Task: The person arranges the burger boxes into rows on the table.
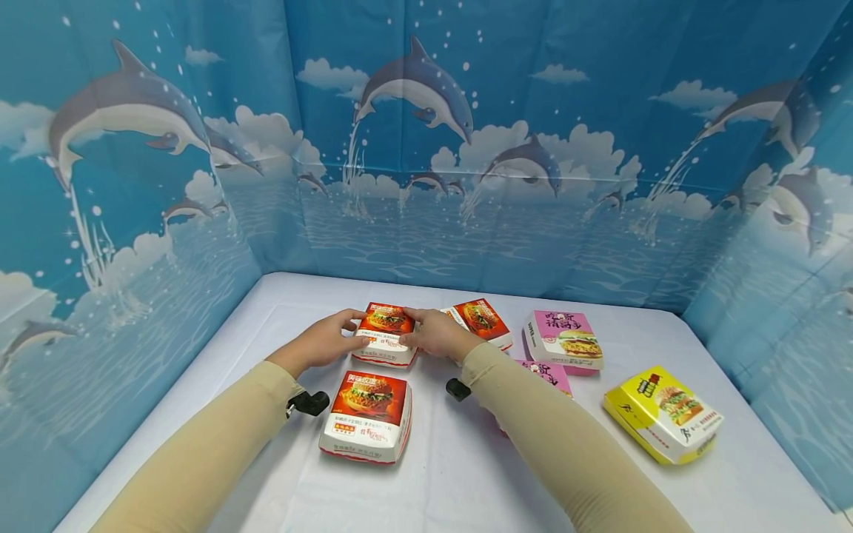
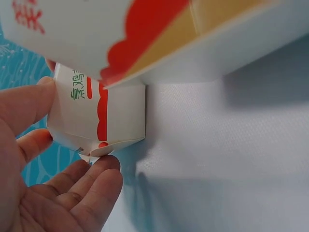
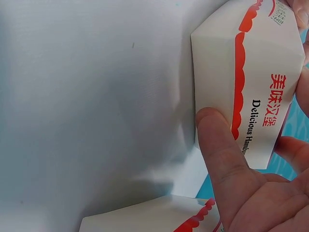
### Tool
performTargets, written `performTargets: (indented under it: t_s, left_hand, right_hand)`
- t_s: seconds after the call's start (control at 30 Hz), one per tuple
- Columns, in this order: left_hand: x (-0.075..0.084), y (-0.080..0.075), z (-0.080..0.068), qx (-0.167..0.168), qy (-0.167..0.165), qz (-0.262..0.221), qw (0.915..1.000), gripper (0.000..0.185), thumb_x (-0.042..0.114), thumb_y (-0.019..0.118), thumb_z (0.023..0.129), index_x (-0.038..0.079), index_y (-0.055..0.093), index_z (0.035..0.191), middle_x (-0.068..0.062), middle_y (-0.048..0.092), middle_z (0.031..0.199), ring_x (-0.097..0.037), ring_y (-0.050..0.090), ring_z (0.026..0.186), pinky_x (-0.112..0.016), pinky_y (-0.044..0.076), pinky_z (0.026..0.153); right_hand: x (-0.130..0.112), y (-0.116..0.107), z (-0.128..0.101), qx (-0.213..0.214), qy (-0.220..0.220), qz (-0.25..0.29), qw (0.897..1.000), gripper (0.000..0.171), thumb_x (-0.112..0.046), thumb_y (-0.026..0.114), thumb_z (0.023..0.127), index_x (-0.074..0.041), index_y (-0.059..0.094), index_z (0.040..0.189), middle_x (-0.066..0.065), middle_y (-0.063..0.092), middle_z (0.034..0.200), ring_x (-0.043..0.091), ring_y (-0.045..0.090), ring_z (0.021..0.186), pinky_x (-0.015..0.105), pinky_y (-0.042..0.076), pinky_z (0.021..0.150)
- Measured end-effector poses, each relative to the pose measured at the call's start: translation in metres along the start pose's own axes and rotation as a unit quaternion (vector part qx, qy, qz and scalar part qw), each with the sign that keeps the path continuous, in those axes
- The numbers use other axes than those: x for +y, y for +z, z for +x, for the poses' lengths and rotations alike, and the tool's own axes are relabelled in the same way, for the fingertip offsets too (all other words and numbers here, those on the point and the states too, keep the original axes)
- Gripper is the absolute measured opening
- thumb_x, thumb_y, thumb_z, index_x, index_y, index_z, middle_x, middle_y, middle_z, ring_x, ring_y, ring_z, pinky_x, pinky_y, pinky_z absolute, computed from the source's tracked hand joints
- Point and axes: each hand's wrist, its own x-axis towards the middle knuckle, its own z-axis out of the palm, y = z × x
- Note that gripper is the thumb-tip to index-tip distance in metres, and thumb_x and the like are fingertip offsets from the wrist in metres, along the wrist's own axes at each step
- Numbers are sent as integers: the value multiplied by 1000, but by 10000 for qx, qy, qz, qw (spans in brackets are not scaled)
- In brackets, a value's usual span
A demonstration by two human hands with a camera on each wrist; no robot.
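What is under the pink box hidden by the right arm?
Only the white tablecloth shows around the pink box. The right sleeve covers most of that box, so its underside and whatever lies beneath stay hidden.

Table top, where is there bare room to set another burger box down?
Bare table lies left of the left hand, along the front edge below the nearest red box, and behind the pink box. It is crowded between the right hand and the yellow box.

Head looks down; wrists closely share red burger box (image 1: 385, 334).
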Motion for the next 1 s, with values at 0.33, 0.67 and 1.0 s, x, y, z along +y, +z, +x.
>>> performTargets:
  t_s: [0.33, 0.67, 1.0]
  left_hand:
    - [1, 0, -1, 2, 26, 32, 10000, 70, 51, 67, 101, 22, 42, 160, -18, 54, 154, -41, 49, 144, -64, 43, 114]
    - [2, 0, -2, -8, 9, 14, 10000, 72, 51, 67, 101, 22, 40, 161, -17, 54, 154, -41, 49, 144, -64, 42, 115]
    - [2, -1, -3, 5, 6, 0, 10000, 73, 52, 67, 100, 23, 39, 161, -18, 54, 154, -41, 50, 144, -64, 42, 114]
  right_hand:
    - [0, 1, 2, 11, 55, 46, 10000, 75, -40, 75, 98, -32, 39, 164, 11, 43, 167, 27, 50, 128, 40, 43, 95]
    - [0, 0, 2, -11, 73, 69, 9999, 76, -40, 75, 98, -33, 37, 164, 10, 40, 169, 27, 48, 131, 42, 41, 98]
    - [0, -1, 0, -102, 53, 194, 9997, 77, -41, 74, 99, -33, 36, 165, 11, 40, 169, 29, 47, 129, 42, 41, 96]
